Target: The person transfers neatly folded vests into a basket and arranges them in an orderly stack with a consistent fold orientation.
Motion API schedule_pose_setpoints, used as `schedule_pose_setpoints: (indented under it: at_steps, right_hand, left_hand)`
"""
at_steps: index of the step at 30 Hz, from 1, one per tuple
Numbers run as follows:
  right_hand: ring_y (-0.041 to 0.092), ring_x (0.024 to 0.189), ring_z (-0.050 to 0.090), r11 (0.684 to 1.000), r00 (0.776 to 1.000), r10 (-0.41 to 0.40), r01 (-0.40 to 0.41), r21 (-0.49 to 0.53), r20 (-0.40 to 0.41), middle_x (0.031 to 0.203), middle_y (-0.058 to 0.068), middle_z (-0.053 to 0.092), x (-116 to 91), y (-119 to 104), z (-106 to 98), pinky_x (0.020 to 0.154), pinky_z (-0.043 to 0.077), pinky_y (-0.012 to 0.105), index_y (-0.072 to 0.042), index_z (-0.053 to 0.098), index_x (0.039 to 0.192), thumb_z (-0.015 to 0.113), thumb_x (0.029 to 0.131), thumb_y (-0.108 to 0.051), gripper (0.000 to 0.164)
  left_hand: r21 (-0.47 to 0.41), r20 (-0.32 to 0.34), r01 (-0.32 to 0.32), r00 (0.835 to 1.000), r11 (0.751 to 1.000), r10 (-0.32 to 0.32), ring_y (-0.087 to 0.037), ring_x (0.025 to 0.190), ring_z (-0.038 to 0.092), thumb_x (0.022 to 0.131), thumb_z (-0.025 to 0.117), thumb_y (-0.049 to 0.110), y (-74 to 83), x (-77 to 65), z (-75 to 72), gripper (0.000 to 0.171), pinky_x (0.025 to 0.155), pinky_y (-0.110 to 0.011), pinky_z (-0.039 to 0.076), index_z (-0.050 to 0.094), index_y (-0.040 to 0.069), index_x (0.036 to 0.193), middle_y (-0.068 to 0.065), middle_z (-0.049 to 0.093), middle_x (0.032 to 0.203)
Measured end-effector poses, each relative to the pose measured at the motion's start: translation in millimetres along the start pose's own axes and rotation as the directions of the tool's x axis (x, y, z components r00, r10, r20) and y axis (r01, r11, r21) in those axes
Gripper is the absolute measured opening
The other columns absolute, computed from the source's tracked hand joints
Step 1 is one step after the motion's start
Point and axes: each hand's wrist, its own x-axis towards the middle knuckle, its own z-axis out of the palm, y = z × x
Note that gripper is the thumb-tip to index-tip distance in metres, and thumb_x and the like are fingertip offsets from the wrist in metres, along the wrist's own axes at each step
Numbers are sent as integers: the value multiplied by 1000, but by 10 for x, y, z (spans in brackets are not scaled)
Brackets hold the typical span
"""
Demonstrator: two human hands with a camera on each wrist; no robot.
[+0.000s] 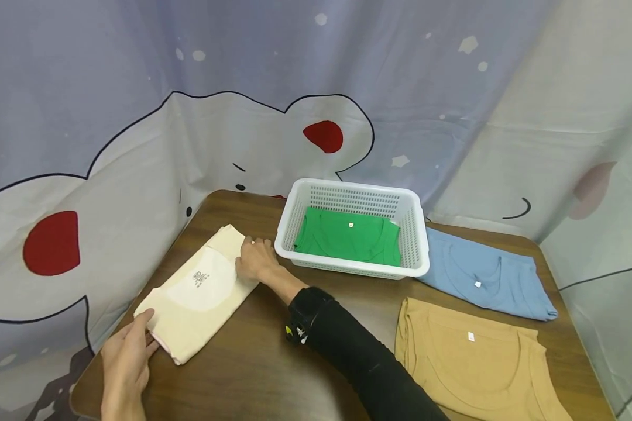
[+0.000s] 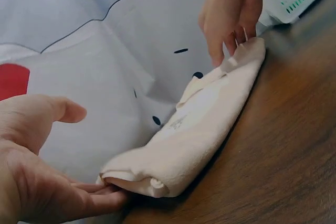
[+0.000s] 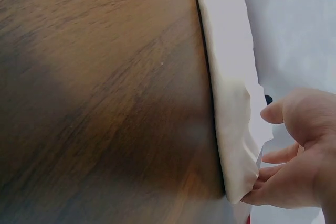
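Observation:
A folded cream shirt [image 1: 186,298] with a printed neck label lies slantwise on the left side of the table. My left hand [image 1: 128,354] is at its near end. In the left wrist view, the left fingers [image 2: 105,200] reach under the folded edge, while the thumb stands raised apart from the cloth. At the far end is my right hand [image 1: 256,259]. Its fingers [image 3: 262,187] touch the end of the shirt in the right wrist view, with the thumb held away from them.
Behind the right hand, a white plastic basket [image 1: 355,270] holds a folded green shirt [image 1: 342,237]. To the right on the wooden table [image 1: 232,374] lie a folded blue shirt [image 1: 484,275] and a folded tan shirt [image 1: 474,362]. A printed curtain [image 1: 242,52] hangs behind the table.

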Motion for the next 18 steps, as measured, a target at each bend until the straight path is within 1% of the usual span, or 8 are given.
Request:
schedule_pose_setpoints:
  at_steps: [4,8,10,11,12,14,16,18]
  right_hand:
    - [36,131,66,999,1000,26,-26,34,0,136,19,74,78,16,57,111,59,45,-1,64,145,64,111,-35,48]
    - [37,130,69,996,1000,31,-31,86,4,132,20,76,166,60,120,115,55,43,2,65,140,63,112,-33,45]
    - [34,119,73,992,999,37,-38,122,11,121,18,78,211,90,143,107,58,41,2,67,135,62,112,-33,42]
    - [32,111,75,988,999,43,-45,145,20,114,16,78,235,105,151,100,60,39,1,70,129,62,112,-33,39]
    - [29,101,74,984,998,48,-53,171,31,104,14,77,261,122,157,90,60,37,-1,72,120,62,112,-33,35]
    - [24,80,69,970,995,66,-80,230,69,88,8,69,307,152,156,70,56,34,-5,72,100,62,112,-32,31]
    - [22,69,60,950,992,91,-113,292,86,81,6,61,257,135,64,59,49,32,-8,68,90,63,111,-30,31]
    - [21,66,56,921,987,126,-153,358,96,81,6,59,201,107,-21,56,46,31,-8,67,88,64,110,-27,29]
  left_hand:
    - [-120,75,30,997,992,-21,-31,172,30,117,53,49,-10,57,22,92,140,-43,32,9,-5,177,-21,21,184]
    - [-147,133,61,990,987,-41,-25,174,24,118,54,44,-23,93,55,90,143,-42,26,6,-3,178,-15,13,188]
    - [-117,170,64,985,991,-43,-22,176,21,118,56,43,-37,101,55,92,143,-41,24,5,-3,178,-11,11,189]
    - [-93,181,64,982,994,-46,-20,175,23,118,57,44,-43,100,60,91,143,-39,25,7,-2,178,-10,13,189]
    - [-65,195,61,980,996,-48,-17,174,28,117,58,45,-56,101,56,92,141,-35,31,7,-2,178,-9,17,188]
    - [-16,200,47,979,999,-43,-9,160,49,116,61,46,-88,92,44,92,131,-26,45,14,-3,178,-8,45,176]
    - [21,193,35,981,999,-38,2,135,63,115,63,45,-108,77,42,91,114,-16,55,18,-5,177,7,68,147]
    - [29,172,19,985,999,-24,13,112,65,114,66,41,-122,65,48,88,96,-9,58,23,-6,175,26,68,116]
